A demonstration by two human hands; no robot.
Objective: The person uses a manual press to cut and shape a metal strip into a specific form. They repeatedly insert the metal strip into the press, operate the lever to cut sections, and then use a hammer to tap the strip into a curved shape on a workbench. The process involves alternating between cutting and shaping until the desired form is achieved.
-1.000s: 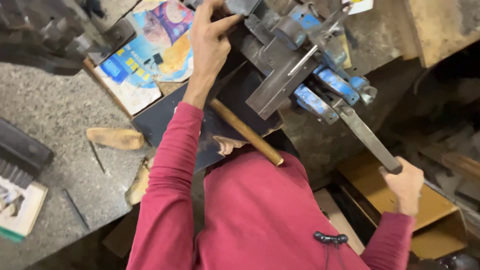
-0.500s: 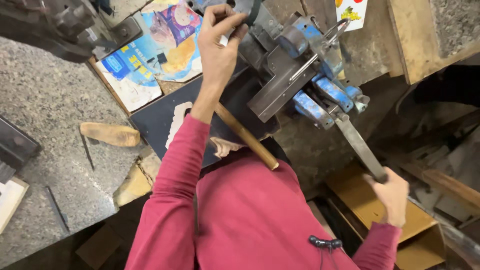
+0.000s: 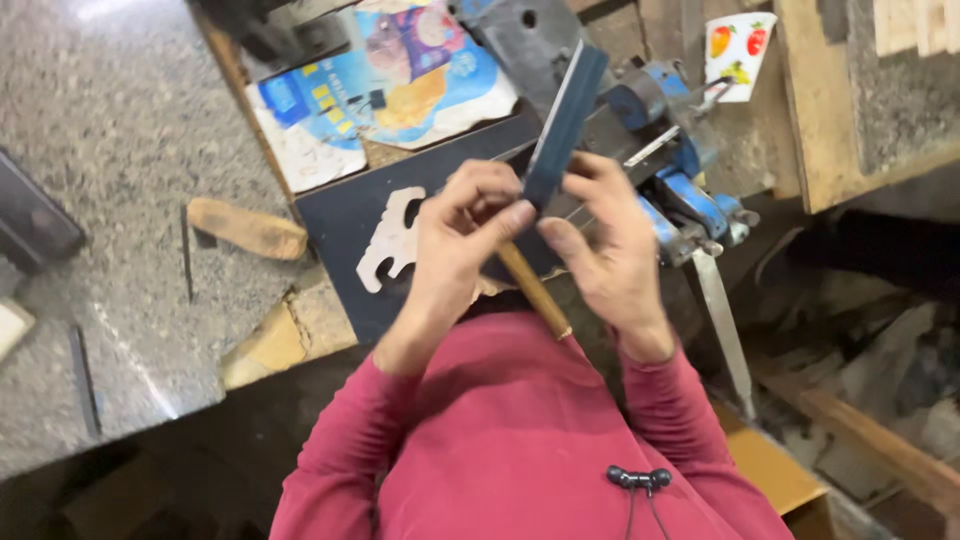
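Left hand [image 3: 455, 240]: fingers pinched on the lower end of a dark blue flat bar [image 3: 560, 120]; earlier it reached up alone to the blue vise [image 3: 670, 160].
Right hand [image 3: 610, 250]: has left the vise handle [image 3: 725, 325], now gripping the bar too.
Bar: slanting up over the dark board [image 3: 340, 225].
Wooden handle [image 3: 535, 295]: beneath both hands.

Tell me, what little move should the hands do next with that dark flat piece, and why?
Probably lower the dark flat strip back toward the blue vise. Both the left hand and right hand pinch its lower end, and it stands tilted just in front of the vise, seemingly free of it.
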